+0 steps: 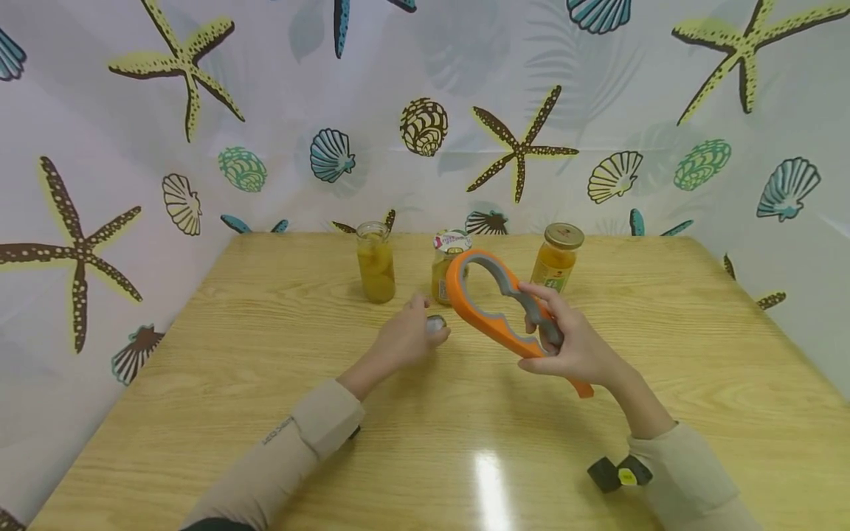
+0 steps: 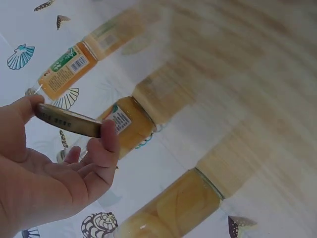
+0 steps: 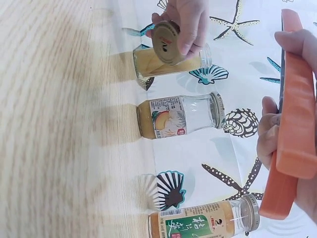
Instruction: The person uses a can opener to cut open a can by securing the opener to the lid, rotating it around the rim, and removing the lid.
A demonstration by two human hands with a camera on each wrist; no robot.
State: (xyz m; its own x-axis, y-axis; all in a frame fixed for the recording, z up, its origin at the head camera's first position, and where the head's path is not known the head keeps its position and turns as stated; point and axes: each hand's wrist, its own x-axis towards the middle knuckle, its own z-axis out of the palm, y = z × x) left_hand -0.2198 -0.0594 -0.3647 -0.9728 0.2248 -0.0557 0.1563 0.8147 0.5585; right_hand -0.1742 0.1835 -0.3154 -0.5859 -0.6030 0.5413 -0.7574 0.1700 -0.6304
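My left hand (image 1: 405, 333) pinches a round metal jar lid (image 2: 69, 121) by its rim, above the table in front of the jars. The left jar (image 1: 376, 273), with yellow fruit pieces in liquid, has an uncovered mouth. In my right hand (image 1: 584, 345) I grip an orange and grey jar opener (image 1: 494, 332) by its handles, its loop pointing up and left. Behind the opener stands the lidded middle jar (image 1: 439, 282), partly covered by the loop. A third jar (image 1: 556, 259), with a gold lid and orange contents, stands behind my right hand.
The jars stand in a row near the back edge of the wooden table (image 1: 265, 317). Behind them hangs a white cloth (image 1: 372, 88) printed with starfish and shells, which also closes off both sides.
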